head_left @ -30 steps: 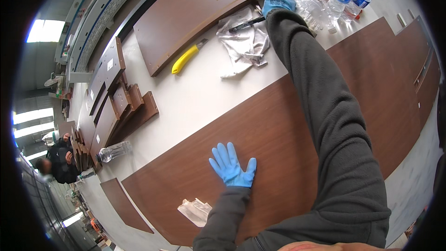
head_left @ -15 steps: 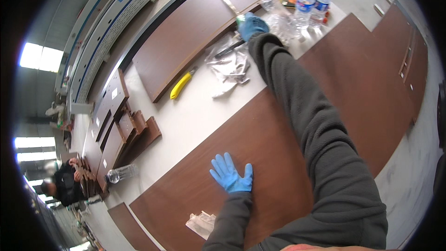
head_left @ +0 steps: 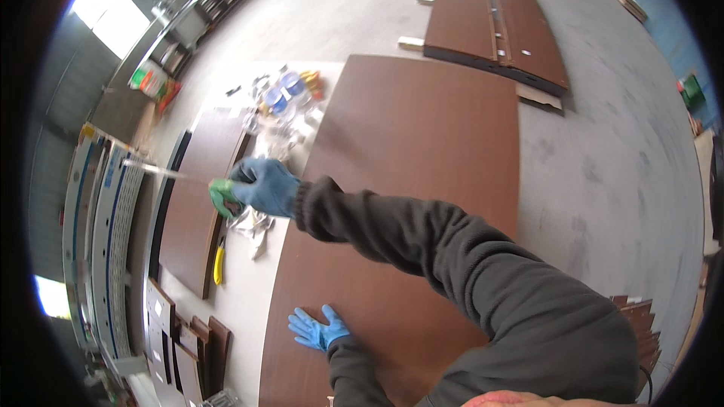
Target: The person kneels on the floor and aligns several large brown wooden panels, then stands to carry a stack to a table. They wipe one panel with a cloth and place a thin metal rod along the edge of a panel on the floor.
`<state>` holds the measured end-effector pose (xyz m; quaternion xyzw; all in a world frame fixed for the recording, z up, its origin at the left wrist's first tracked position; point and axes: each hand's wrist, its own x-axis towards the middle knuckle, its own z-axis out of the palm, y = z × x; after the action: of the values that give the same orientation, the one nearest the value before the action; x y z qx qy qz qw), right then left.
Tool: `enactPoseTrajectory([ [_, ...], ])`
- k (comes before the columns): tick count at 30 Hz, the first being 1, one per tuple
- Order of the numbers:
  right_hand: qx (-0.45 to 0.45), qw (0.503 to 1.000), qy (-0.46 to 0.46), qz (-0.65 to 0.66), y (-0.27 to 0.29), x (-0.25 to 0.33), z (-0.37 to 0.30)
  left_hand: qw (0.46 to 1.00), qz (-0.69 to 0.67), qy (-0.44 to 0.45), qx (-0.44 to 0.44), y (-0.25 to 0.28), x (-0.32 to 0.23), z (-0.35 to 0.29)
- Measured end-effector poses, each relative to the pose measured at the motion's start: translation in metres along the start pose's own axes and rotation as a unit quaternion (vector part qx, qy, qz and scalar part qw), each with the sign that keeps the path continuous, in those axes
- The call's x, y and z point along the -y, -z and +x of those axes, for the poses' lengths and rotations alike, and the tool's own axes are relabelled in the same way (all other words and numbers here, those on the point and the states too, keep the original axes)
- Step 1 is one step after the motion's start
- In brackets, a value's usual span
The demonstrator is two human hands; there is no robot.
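My left hand (head_left: 318, 327), in a light-blue glove, lies flat with spread fingers on a large brown panel (head_left: 422, 136). My right hand (head_left: 265, 185), in a darker blue glove, is raised over the table, closed around a green tape measure (head_left: 221, 197). A pale, narrow blade sticks out of it to the left, blurred by motion. Below that hand are a crumpled plastic bag (head_left: 256, 230) and a yellow utility knife (head_left: 219, 262). A narrower brown board (head_left: 197, 211) lies to the left of the knife.
Two water bottles (head_left: 289, 84) and clear plastic packaging stand at the table's far end. Small brown boards (head_left: 185, 354) are piled at the near left. More brown panels (head_left: 494, 26) rest on pale blocks on the floor beyond. A long white-and-blue machine (head_left: 105, 241) stands at left.
The view has swung to the right. My right hand has lifted the tape measure off the narrower board, its blade now pointing left. My left hand stays flat on the panel.
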<state>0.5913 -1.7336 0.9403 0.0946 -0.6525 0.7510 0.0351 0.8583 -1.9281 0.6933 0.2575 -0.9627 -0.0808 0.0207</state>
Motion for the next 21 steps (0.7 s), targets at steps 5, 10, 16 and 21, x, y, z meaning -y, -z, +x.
enactPoseTrajectory([
  [5, 0.011, 0.984, -0.082, 0.159, 0.092, 0.041, -0.172, 0.998, 0.043, 0.003, 0.042, -0.007, 0.012, 0.002],
  [10, 0.001, 0.945, -0.237, 0.223, 0.18, 0.058, -0.335, 0.96, -0.246, -0.04, 0.125, 0.03, -0.032, -0.017],
  [16, -0.031, 0.887, -0.311, 0.34, 0.279, 0.062, -0.441, 0.431, -0.765, -0.094, 0.469, 0.103, -0.205, -0.226],
  [21, -0.097, 0.801, -0.347, 0.477, 0.415, 0.064, -0.525, 0.384, -0.706, -0.077, 0.59, 0.119, -0.36, -0.373],
])
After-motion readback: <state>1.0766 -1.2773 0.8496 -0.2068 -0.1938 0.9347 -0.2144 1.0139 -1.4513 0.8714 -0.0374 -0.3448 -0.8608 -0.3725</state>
